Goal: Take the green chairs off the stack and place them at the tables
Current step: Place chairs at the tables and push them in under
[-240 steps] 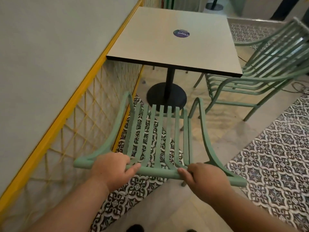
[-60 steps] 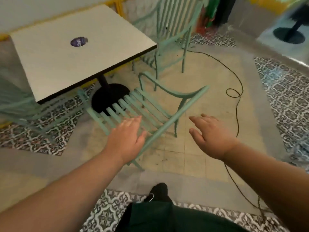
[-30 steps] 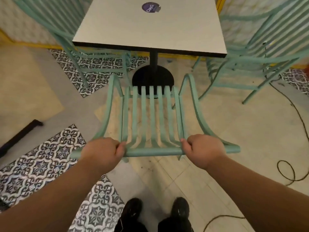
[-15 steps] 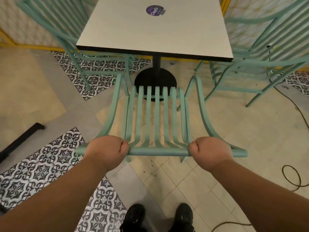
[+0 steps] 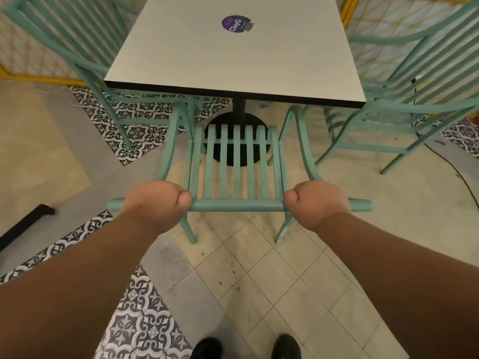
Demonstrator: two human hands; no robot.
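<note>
A: Grip status?

B: Bottom of frame: shoes (image 5: 246,347) on tile. Just above, left hand (image 5: 155,203) and right hand (image 5: 320,203) are both fisted tight around the top rail (image 5: 236,205) of the green chair (image 5: 234,164), one at each end of the slatted back.

A: Where's the chair?

B: Centre frame, seat pointing at the table (image 5: 233,53) above it, front edge near the table base (image 5: 236,141). Rear legs look to be on the floor; front ones I can't tell.

A: Handling?

B: My read: rigid metal slats, no flex, moderate weight. Painted tube, could be slick. Two-handed rail hold is right; arms (image 5: 303,151) are an alternative.

A: Hazards?

B: Two more chairs, upper left (image 5: 77,47) and upper right (image 5: 414,81), and a cable (image 5: 451,169) at right.
</note>
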